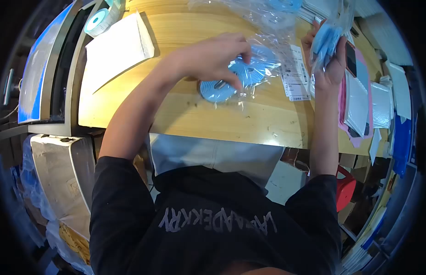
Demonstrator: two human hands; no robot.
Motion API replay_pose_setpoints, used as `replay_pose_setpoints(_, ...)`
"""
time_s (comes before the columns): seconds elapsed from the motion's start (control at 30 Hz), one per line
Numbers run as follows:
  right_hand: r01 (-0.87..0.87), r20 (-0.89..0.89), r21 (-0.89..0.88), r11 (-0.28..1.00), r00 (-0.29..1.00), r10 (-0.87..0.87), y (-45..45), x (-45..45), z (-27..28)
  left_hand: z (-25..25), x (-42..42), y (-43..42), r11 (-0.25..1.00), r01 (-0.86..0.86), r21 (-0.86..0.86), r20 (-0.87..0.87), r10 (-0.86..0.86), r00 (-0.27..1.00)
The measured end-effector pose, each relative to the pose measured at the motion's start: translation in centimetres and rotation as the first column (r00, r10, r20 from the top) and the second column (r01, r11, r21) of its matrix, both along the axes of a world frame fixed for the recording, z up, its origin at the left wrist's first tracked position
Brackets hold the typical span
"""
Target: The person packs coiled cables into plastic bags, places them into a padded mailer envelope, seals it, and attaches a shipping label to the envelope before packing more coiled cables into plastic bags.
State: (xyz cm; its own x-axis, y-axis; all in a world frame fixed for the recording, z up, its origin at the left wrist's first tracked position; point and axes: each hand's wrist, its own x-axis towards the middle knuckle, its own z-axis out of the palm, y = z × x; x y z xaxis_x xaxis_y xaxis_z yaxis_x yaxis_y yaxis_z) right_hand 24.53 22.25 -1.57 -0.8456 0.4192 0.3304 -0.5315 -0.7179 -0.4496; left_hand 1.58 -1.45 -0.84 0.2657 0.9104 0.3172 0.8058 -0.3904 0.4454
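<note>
Blue coiled items in a clear plastic bag [217, 93] lie on the wooden table [199, 120]. Over them is my left hand [222, 57], its thumb and fingers apart and curved, with the fingertips at the bag's surface. Raised at the right, my right hand [331, 68] has its fingers wrapped round a clear bag with light-blue contents [326, 40]. A printed label sheet [294, 75] lies flat between the two hands.
At the upper left are a white envelope [114, 52] and a tape roll [97, 22]. More clear plastic [272, 20] lies at the back. To the right are a phone [351, 59], white packets [356, 103] and a pink sheet [371, 98]. A red object [345, 188] stands below the table edge.
</note>
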Motion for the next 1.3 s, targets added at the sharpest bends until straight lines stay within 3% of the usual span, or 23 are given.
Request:
replay_pose_setpoints(0.1, 0.216, 0.206, 0.026, 0.976, 0.954, -0.217, -1.6, -0.4, 0.9, 1.5, -1.2, 0.3, 0.92, -0.064, -0.387, 0.222, 0.161, 0.962)
replay_pose_setpoints(0.13, 0.21, 0.202, 0.03, 0.977, 0.956, -0.212, -2.2, -0.5, 1.1, 1.8, -1.6, 0.5, 0.921, -0.071, -0.382, 0.221, 0.166, 0.961)
replay_pose_setpoints(0.23, 0.127, 0.296, 0.125, 0.984, 0.942, -0.159, -4.8, -0.7, 1.1, 2.4, -2.7, 0.9, 0.936, -0.197, -0.291, 0.679, 0.347, 0.646)
replay_pose_setpoints(0.27, 0.126, 0.292, 0.122, 0.985, 0.943, -0.157, -5.8, -1.0, 1.3, 2.3, -2.2, 1.0, 0.935, -0.2, -0.293, 0.675, 0.35, 0.649)
replay_pose_setpoints(0.33, 0.022, 0.449, 0.582, 0.813, 0.825, -0.343, -8.0, -2.0, 2.0, 1.7, 0.0, 1.3, 0.954, -0.295, -0.051, 0.734, 0.236, 0.637)
replay_pose_setpoints(0.37, 0.019, 0.45, 0.579, 0.815, 0.826, -0.339, -9.1, -2.4, 2.2, 1.5, 0.6, 1.2, 0.938, -0.341, 0.068, 0.755, 0.174, 0.632)
replay_pose_setpoints(0.47, -0.135, 0.449, 0.839, 0.528, 0.721, -0.528, -11.5, -3.0, 3.0, 2.4, 0.7, 0.1, 0.963, -0.252, -0.099, 0.754, 0.238, 0.612)
replay_pose_setpoints(0.53, -0.164, 0.462, 0.844, 0.51, 0.705, -0.538, -10.7, -2.8, 3.8, 2.1, 0.2, 0.5, 0.962, -0.205, -0.178, 0.748, 0.267, 0.608)
replay_pose_setpoints(0.6, -0.216, 0.485, 0.851, 0.479, 0.672, -0.559, -9.7, -2.5, 4.2, 0.3, -1.7, 2.3, 0.986, -0.085, 0.142, 0.846, -0.076, 0.527)
replay_pose_setpoints(0.63, -0.213, 0.486, 0.85, 0.482, 0.672, -0.558, -9.1, -2.3, 4.1, -0.6, -2.3, 2.8, 0.952, -0.039, 0.303, 0.848, -0.251, 0.467)
replay_pose_setpoints(0.67, -0.154, 0.469, 0.856, 0.493, 0.633, -0.616, -8.3, -2.0, 4.0, -0.2, -2.0, 2.4, 0.953, -0.037, 0.299, 0.849, -0.249, 0.466)
replay_pose_setpoints(0.7, -0.097, 0.454, 0.861, 0.499, 0.588, -0.669, -7.5, -1.7, 3.8, -0.1, -1.6, 1.8, 0.992, -0.053, 0.114, 0.773, -0.055, 0.631)
replay_pose_setpoints(0.77, -0.041, 0.439, 0.866, 0.498, 0.537, -0.72, -6.5, -1.4, 3.7, 0.6, -0.5, 0.6, 0.955, -0.191, -0.228, 0.435, 0.275, 0.857)
replay_pose_setpoints(0.8, -0.077, 0.433, 0.879, 0.471, 0.544, -0.719, -6.0, -1.2, 3.9, 0.3, -0.1, 0.3, 0.955, -0.188, -0.228, 0.437, 0.273, 0.857)
replay_pose_setpoints(0.87, -0.147, 0.421, 0.899, 0.413, 0.556, -0.717, -5.4, -0.9, 4.1, -0.2, 0.9, -0.2, 0.978, -0.194, -0.075, 0.108, 0.202, 0.974)
replay_pose_setpoints(0.9, -0.145, 0.42, 0.899, 0.414, 0.552, -0.72, -5.2, -0.8, 4.0, -0.2, 1.1, -0.2, 0.985, -0.174, 0.001, -0.071, 0.174, 0.982)
replay_pose_setpoints(0.93, -0.102, 0.418, 0.892, 0.441, 0.559, -0.716, -5.1, -0.7, 3.8, -0.1, 1.0, -0.1, 0.986, -0.168, 0.001, -0.072, 0.168, 0.983)
replay_pose_setpoints(1.03, -0.017, 0.406, 0.873, 0.488, 0.581, -0.706, -4.6, -0.8, 3.2, 1.1, 0.1, 0.3, 0.931, -0.192, -0.312, -0.011, 0.198, 0.98)
replay_pose_setpoints(1.07, 0.074, 0.455, 0.773, 0.63, 0.627, -0.632, -4.0, -0.6, 2.8, 1.1, -0.5, 0.5, 0.931, -0.195, -0.309, -0.011, 0.202, 0.979)
replay_pose_setpoints(1.13, 0.211, 0.498, 0.483, 0.85, 0.732, -0.464, -3.0, -0.1, 2.3, 1.0, -2.0, 1.0, 0.918, -0.248, -0.31, 0.116, 0.296, 0.948)
replay_pose_setpoints(1.2, 0.213, 0.465, 0.376, 0.902, 0.798, -0.383, -3.7, -0.4, 2.2, 1.1, -2.3, 1.2, 0.91, -0.276, -0.31, 0.178, 0.341, 0.923)
replay_pose_setpoints(1.27, 0.191, 0.359, 0.14, 0.972, 0.905, -0.229, -4.8, -0.8, 2.1, 1.3, -1.9, 1.3, 0.94, -0.321, -0.119, 0.528, 0.334, 0.781)
replay_pose_setpoints(1.3, 0.194, 0.353, 0.141, 0.971, 0.906, -0.233, -5.1, -1.1, 1.7, 1.5, -1.7, 1.5, 0.932, -0.36, -0.028, 0.677, 0.283, 0.679)
